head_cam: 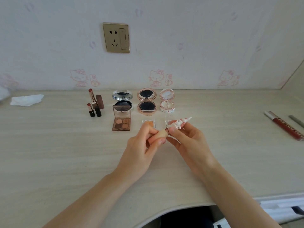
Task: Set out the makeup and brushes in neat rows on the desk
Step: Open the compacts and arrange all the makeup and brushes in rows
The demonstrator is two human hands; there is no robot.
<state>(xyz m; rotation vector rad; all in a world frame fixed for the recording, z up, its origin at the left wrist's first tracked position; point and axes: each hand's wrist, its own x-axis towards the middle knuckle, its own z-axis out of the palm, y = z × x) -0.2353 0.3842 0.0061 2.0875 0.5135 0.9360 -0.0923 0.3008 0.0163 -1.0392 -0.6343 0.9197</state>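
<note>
We worked at a pale wood-grain desk pushed against a wall papered with faint pink cartoon cats, a brass-coloured socket plate mounted well above our hands. Our left hand pinched a small beige tube between its curled fingers, and our right hand gripped the white and pink figurine-shaped cap at the tube's other end; both were held just above the desk. Directly beyond our fingers lay a small clear pan of orange shadow, and to the left of it an open four-colour eyeshadow palette. Farther off, against the wall, stood three open compacts in a row: a silver one, a rose-gold one and a pale pink one. Left of those stood two uncapped lipsticks with their caps beside them. Far to our left lay a crumpled white tissue; far to our right lay a red lip gloss tube and a grey pencil near the frame's edge. The desk's curved front edge ran beneath our forearms.
</note>
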